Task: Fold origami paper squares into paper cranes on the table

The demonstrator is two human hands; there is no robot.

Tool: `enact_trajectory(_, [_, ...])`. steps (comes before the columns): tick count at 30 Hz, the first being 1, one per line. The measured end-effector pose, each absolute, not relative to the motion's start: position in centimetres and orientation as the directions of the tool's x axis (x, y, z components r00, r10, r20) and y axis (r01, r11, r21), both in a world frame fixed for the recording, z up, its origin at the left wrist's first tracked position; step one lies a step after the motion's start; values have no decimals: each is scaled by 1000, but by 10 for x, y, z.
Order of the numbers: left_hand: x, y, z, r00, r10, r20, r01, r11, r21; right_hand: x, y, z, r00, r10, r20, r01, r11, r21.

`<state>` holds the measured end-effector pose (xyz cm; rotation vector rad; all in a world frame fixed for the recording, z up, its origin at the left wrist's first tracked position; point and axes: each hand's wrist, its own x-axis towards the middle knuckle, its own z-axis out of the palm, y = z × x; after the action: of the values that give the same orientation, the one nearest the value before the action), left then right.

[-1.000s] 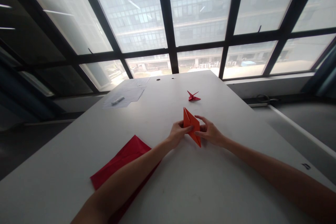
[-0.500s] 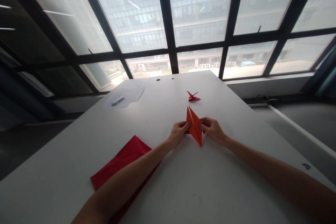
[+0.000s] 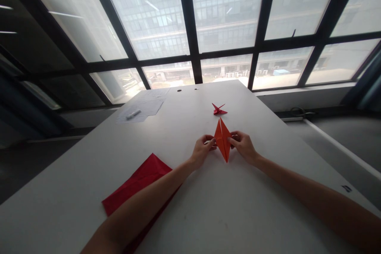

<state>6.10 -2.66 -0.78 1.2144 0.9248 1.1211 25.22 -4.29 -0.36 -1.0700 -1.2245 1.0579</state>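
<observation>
In the head view, the left hand [image 3: 201, 151] and right hand [image 3: 244, 147] are holding the orange paper [image 3: 222, 141] between them, over the near half of the surface [image 3: 226, 206]. The left fingers are pinching its corner at nine o'clock, and the right fingers are gripping the one at three, the right thumb lying on the front face. Held by its sides, the paper is probably being steadied evenly, its points at twelve and six staying uncovered and its central slit facing the wearer. Whether the lower point is touching the surface, I cannot tell. Taking the orange paper as the dial's centre, the crane [image 3: 219, 110], a small folded red bird, is standing at twelve, just beyond the upper point and apart from both hands, perhaps within easy sight for comparing. The red sheet [image 3: 139, 182] is lying at eight, partly hidden under the left forearm, seemingly set aside so that it is not crowding the hands. Farther off at ten, white papers [image 3: 154, 107] are lying with a white tube [image 3: 133, 114] on top, possibly weighing them down. Windows [image 3: 226, 8] are rising beyond the surface at twelve, lighting it.
</observation>
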Motion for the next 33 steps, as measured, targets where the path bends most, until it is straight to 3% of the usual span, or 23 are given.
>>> enact_trajectory(18, [63, -28, -6, 189, 981, 37, -113, -15, 993, 252, -41, -8, -7, 984, 181, -47, 180, -983])
enact_trajectory(22, [63, -28, -6, 183, 983, 30, -111, -10, 994, 253, -38, -12, 29, 974, 224, 26, 223, -974])
enact_trajectory(27, [62, -28, -5, 225, 974, 28, -153, 7, 988, 256, -35, -16, 121, 915, 386, 262, 345, -901])
enact_trajectory(33, [62, -28, -4, 216, 974, 66, -99, -45, 994, 256, -34, -16, 60, 943, 326, 252, 302, -920])
